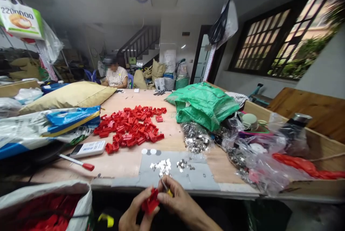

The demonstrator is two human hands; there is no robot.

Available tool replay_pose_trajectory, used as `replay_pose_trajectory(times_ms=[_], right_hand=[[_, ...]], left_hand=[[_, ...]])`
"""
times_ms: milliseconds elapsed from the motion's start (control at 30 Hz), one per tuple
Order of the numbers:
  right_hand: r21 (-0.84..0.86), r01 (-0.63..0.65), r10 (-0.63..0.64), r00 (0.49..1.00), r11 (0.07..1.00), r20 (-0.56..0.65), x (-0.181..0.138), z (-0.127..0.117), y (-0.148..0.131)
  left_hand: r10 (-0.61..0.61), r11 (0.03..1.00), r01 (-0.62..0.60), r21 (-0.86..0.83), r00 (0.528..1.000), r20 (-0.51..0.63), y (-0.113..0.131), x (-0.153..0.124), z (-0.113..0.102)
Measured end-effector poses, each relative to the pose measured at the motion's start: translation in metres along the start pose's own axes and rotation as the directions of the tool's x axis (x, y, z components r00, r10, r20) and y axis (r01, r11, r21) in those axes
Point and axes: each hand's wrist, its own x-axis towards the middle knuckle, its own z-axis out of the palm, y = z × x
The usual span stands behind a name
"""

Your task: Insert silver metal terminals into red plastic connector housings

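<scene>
My left hand [132, 212] pinches a red plastic part [151, 202] with a hollow, box-like shape just below the table's front edge. Close beside it, the fingers of my right hand [180, 198] are closed round a small tool with a yellow handle [169, 192]; a thin metal shaft sticks up from it, and its exact kind is partly hidden. My right thumb is against or very near the red part. Beyond my hands, small shiny metal pieces [161, 167] lie on a grey mat [201, 177], with a second little cluster [184, 165] to their right.
A heap of red plastic parts [134, 126] covers the table's middle. A red-handled screwdriver [87, 166] lies left. A bag of metal pieces [198, 139] and a green sack [205, 103] stand right. An open sack [83, 195] is at lower left. A person [117, 77] sits across.
</scene>
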Motion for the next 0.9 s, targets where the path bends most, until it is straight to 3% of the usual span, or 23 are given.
replay_pose_trajectory(times_ms=[133, 333, 667, 800, 900], right_hand=[[-0.017, -0.012, 0.012, 1.0, 1.0, -0.024, 0.001, 0.003, -0.01], [0.002, -0.033, 0.033, 0.999, 0.999, 0.006, 0.006, 0.003, -0.015], [-0.047, -0.028, 0.028, 1.0, 0.999, -0.008, 0.007, 0.004, -0.015], [-0.226, 0.064, -0.08, 0.995, 0.972, -0.063, 0.007, 0.003, -0.013], [-0.42, 0.154, -0.201, 0.977, 0.894, -0.069, 0.005, 0.002, -0.011]], left_hand=[[0.022, 0.998, -0.03, 0.059, 0.99, 0.14, 0.012, 0.005, -0.009], [0.18, 0.98, -0.19, 0.049, 0.969, 0.168, 0.012, 0.013, -0.015], [0.219, 0.966, -0.241, 0.093, 0.956, 0.195, 0.018, 0.014, -0.015], [0.217, 0.962, -0.242, 0.128, 0.959, 0.183, 0.019, 0.015, -0.014], [0.194, 0.965, -0.221, 0.145, 0.964, 0.181, 0.019, 0.016, -0.014]])
